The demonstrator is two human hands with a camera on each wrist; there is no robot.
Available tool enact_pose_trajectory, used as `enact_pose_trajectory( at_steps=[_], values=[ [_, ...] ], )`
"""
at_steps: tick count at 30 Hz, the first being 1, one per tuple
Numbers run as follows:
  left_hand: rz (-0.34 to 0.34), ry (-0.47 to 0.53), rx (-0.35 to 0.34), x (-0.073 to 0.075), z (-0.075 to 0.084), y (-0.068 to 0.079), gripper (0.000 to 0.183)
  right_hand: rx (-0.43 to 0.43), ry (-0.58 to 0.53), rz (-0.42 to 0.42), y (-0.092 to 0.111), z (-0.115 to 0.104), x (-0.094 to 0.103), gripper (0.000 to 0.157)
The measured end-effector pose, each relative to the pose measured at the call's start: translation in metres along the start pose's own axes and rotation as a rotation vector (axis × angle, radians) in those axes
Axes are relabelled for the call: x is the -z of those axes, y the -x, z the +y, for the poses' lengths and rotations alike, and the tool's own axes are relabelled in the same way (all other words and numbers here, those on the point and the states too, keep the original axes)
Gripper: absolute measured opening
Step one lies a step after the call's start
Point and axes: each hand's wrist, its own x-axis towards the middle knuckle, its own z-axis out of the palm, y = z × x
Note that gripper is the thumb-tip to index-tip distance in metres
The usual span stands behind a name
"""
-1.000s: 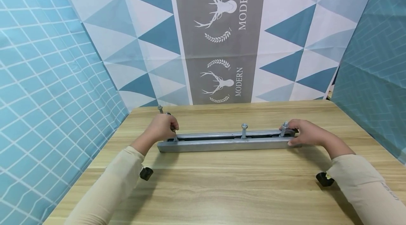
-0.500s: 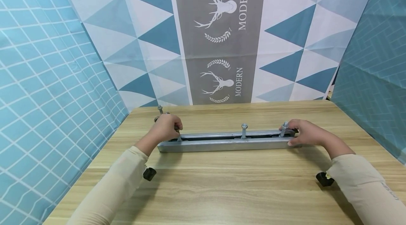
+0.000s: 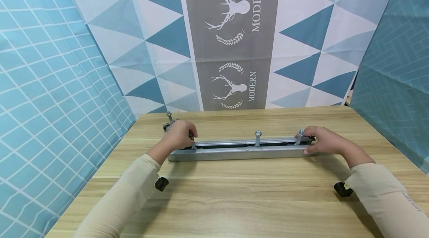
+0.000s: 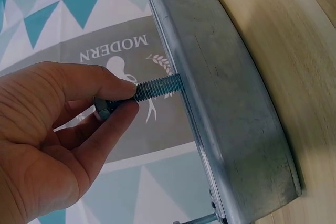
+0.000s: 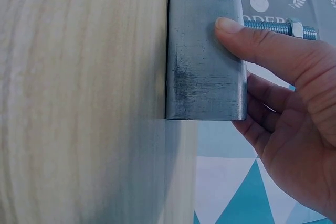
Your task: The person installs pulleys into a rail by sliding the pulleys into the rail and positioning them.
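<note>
A long grey metal channel (image 3: 234, 154) lies across the table, its slot facing up. Near the left end, thumb and fingertips of my left hand (image 3: 177, 134) pinch a threaded bolt (image 4: 157, 87) that stands out of the slot. My right hand (image 3: 325, 142) grips the channel's right end, with its thumb on the near wall and its other fingers behind. Close to those fingers rises a bolt with a nut (image 3: 300, 136). A middle bolt (image 3: 257, 138) also stands upright in the slot.
Behind my left hand stands another bolt (image 3: 169, 116), with round metal pieces (image 3: 165, 126) near its foot, partly hidden. The wooden table (image 3: 241, 197) ends at a patterned cloth backdrop (image 3: 234, 51). A blue checked cloth (image 3: 50, 100) borders the left side.
My left hand has slid a little to the right along the channel, taking the pinched bolt with it. The right hand and the channel have stayed in place.
</note>
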Motion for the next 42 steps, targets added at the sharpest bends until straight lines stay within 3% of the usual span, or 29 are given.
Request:
enact_pose_trajectory(
  at_steps=[16, 31, 36, 42],
  values=[
    [-0.012, -0.005, -0.009, -0.007, 0.012, -0.01, 0.019, -0.003, -0.006, -0.006, -0.001, -0.001, 0.001, 0.047],
    [-0.012, -0.033, -0.072, -0.013, 0.027, -0.02, 0.019, 0.002, -0.028, 0.0, 0.0, 0.0, 0.001, 0.048],
    [-0.024, -0.029, -0.053, -0.016, 0.032, -0.023, 0.019, 0.004, -0.025, 0.001, 0.0, 0.0, 0.001, 0.047],
    [-0.004, -0.025, -0.078, -0.018, 0.038, -0.026, 0.02, 0.015, -0.025, 0.0, -0.001, 0.0, 0.0, 0.048]
  ],
)
